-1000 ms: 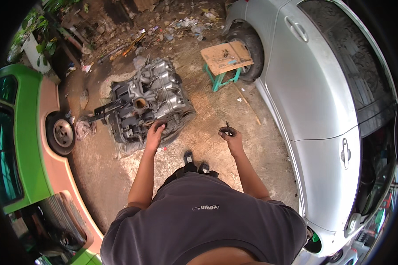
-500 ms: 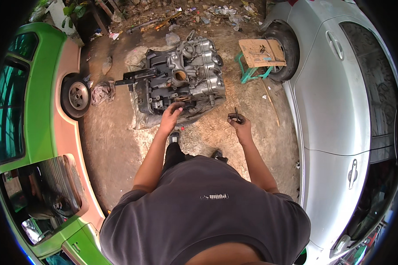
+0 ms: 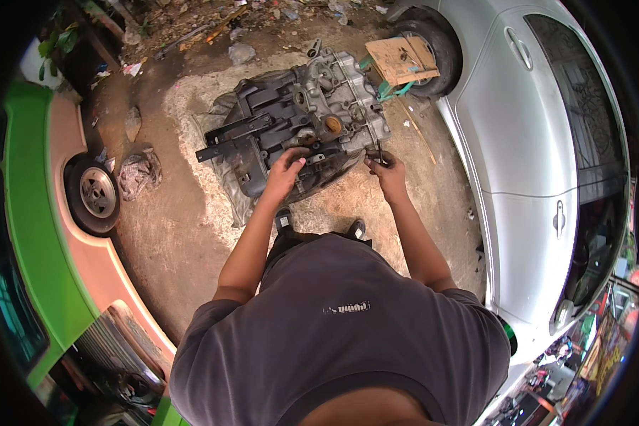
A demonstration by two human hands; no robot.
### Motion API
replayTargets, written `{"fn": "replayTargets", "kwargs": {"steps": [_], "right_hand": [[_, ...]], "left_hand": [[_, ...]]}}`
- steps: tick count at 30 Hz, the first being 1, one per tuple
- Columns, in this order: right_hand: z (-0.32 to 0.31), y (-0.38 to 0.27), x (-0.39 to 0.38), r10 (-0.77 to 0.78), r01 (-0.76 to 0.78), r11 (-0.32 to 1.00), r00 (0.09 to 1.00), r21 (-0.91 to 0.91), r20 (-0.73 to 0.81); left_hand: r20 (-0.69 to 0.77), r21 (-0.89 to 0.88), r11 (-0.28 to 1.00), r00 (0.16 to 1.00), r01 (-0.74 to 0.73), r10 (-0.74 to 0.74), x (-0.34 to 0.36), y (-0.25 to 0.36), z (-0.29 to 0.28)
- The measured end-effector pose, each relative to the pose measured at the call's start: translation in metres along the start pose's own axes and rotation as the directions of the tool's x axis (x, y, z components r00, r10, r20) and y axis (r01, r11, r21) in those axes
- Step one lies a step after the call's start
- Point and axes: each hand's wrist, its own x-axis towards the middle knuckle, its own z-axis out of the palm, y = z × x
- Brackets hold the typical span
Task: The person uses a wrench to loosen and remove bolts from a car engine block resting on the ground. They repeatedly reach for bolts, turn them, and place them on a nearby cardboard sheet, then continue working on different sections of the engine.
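Observation:
A car engine [image 3: 312,106], with black and bare-metal parts, lies on a dark sheet [image 3: 220,117] on the ground in front of me. My left hand [image 3: 286,172] is over its near side, fingers loosely bent and the thumb apart. I see nothing in that hand, though the fingertips are partly lost against the dark parts. My right hand [image 3: 388,177] is closed in a pinch by the engine's near right corner. A short, thin dark rod [image 3: 380,152] sticks up from its fingers; whether it is a bolt or a tool I cannot tell.
A green stool [image 3: 388,91] topped with brown cardboard [image 3: 403,62] holds small dark pieces. A silver car [image 3: 525,156] stands on the right, a green and peach vehicle [image 3: 42,192] on the left. A crumpled cloth [image 3: 140,174] lies near its wheel [image 3: 96,193]. Litter covers the far ground.
My view has turned, so the engine appears tilted and farther right. My right hand, still pinching the dark rod, has come nearer the engine. My left hand stays over its near side.

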Motion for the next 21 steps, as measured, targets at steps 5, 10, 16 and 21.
{"fn": "replayTargets", "kwargs": {"steps": [5, 10, 16, 21], "right_hand": [[0.013, -0.008, -0.016, 0.026, -0.029, 0.999, 0.996, -0.033, -0.090], [0.005, -0.003, -0.028, 0.052, -0.063, 0.996, 0.986, -0.064, -0.162], [-0.010, 0.021, -0.008, 0.084, -0.112, 0.970, 0.987, -0.217, -0.135], [0.014, 0.045, 0.041, -0.288, 0.237, 0.876, 0.956, -0.420, -0.061]], "left_hand": [[0.090, 0.012, 1.000, 0.996, 0.014, -0.015, 0.018, -0.005, -0.017], [0.105, -0.013, 1.000, 0.994, 0.005, -0.004, 0.037, -0.011, -0.015], [-0.057, 0.086, 0.989, 0.991, -0.117, 0.122, 0.048, -0.008, 0.003], [-0.090, 0.625, 0.733, 0.909, -0.267, 0.408, 0.055, 0.002, 0.014]]}}
